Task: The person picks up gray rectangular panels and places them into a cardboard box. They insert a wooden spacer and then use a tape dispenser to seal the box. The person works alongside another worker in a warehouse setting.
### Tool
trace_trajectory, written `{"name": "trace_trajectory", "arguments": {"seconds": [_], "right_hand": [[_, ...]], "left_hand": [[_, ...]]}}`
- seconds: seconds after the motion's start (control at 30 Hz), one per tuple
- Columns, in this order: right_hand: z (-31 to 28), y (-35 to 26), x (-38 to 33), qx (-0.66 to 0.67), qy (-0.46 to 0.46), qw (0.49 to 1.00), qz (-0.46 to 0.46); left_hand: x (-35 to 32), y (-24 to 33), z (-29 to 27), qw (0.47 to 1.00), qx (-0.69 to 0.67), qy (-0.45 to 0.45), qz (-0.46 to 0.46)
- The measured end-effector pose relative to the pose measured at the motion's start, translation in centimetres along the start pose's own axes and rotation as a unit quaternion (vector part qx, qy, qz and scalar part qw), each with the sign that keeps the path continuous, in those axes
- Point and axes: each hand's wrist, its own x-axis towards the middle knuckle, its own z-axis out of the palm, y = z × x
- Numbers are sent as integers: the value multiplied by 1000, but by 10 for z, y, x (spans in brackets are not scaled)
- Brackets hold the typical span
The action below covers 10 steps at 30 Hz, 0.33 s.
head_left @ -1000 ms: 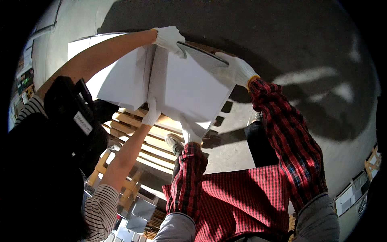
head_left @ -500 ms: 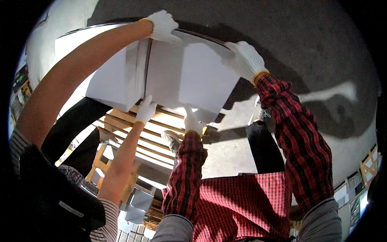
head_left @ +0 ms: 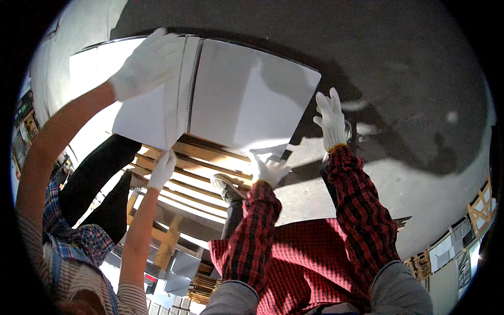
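Underneath, wooden pallet (head_left: 178, 173) w/ co-worker's hands (head_left: 149, 63).

Two white flat panels (head_left: 247, 97), side by side, long edges meeting at dark seam (head_left: 193, 84) running top to bottom. Right panel larger in view, plain white, shadow across upper right corner. Left panel (head_left: 142, 113) narrower in view, brightly lit. Both held flat above wooden pallet (head_left: 194, 173), lower edges overhanging pallet's upper slats. Near lower corner of right panel, small torn or folded white flap (head_left: 270, 152) hangs down.
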Motion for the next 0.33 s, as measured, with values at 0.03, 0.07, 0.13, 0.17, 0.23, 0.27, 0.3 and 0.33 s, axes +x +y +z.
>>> {"name": "trace_trajectory", "arguments": {"seconds": [0.03,0.07,0.13,0.17,0.23,0.27,0.3,0.33], "right_hand": [[0,1,-4,10,4,1000,-3],[15,0,-3,5,-10,1000,-12],[39,-5,7,70,-51,996,15],[48,-4,14,55,-50,997,27],[62,-3,26,22,-44,998,48],[67,-4,28,12,-36,998,40],[69,-2,31,42,-37,998,25],[70,6,35,71,-38,997,10]], "left_hand": [[-50,-35,25,970,-192,57,-141],[-99,-58,37,880,-391,114,-245],[-147,-90,59,581,-699,219,-354],[-151,-88,60,536,-723,242,-361],[-147,-62,52,520,-702,280,-399],[-147,-66,52,522,-727,256,-366],[-148,-72,53,524,-751,234,-328],[-148,-78,56,517,-756,237,-325]]}}
